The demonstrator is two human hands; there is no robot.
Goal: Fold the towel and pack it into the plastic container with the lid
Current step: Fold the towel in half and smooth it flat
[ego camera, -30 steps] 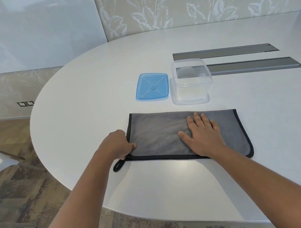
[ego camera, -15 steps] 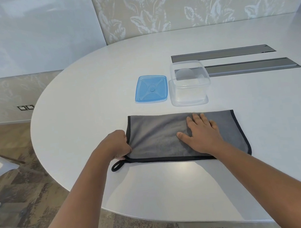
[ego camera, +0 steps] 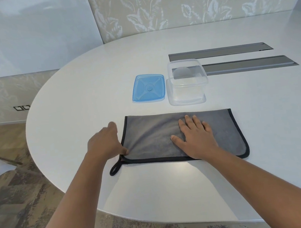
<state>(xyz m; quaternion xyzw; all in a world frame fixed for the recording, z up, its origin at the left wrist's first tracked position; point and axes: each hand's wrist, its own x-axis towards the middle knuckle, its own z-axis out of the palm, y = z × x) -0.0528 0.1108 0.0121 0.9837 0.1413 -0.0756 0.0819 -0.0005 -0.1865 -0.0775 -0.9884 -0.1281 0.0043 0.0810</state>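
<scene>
Head view: folded grey towel (ego camera: 183,134) on worktop (ego camera: 88,86). Left hand (ego camera: 105,142), earlier clenched at towel's left edge, now opened, thumb touching hem. Right hand (ego camera: 196,137) unchanged, flat, fingers spread.

Two hands, the left hand (ego camera: 103,143) and right hand (ego camera: 196,137), meet one grey towel (ego camera: 152,137), with one blue lid (ego camera: 148,88) and one clear plastic container (ego camera: 187,84) beyond them, and two grey slots (ego camera: 221,51) farther off.
</scene>
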